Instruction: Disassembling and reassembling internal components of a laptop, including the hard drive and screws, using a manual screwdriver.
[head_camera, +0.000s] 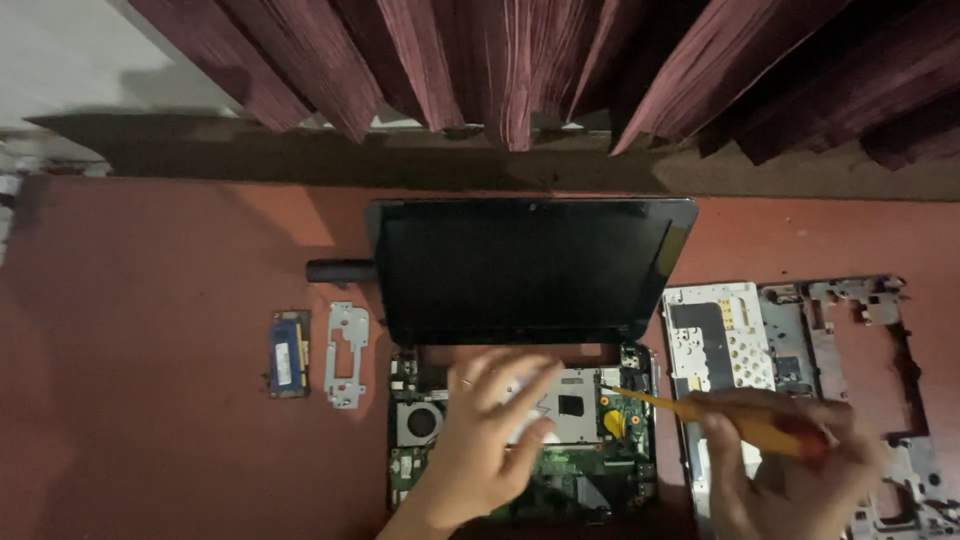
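Head view shows the left hand (480, 440) resting with spread, empty fingers on the bare circuit board (520, 440) of an opened laptop (525, 270), while the right hand (800, 470) grips an orange screwdriver (700, 412) whose tip touches the board's far right corner. Right of the laptop lies the removed casing (800, 350) with a white patch, close to the near edge. Left of it a small blue memory card (289, 352) and a metal bracket (346, 355) lie on the red worktop (150, 330), with open room beyond them.

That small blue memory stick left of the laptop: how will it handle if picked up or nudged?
The memory stick looks thin and flat, so probably light and stiff. It lies flush on the table, so likely to slide, not roll, and hard to pinch. Its exposed chips suggest fragility.
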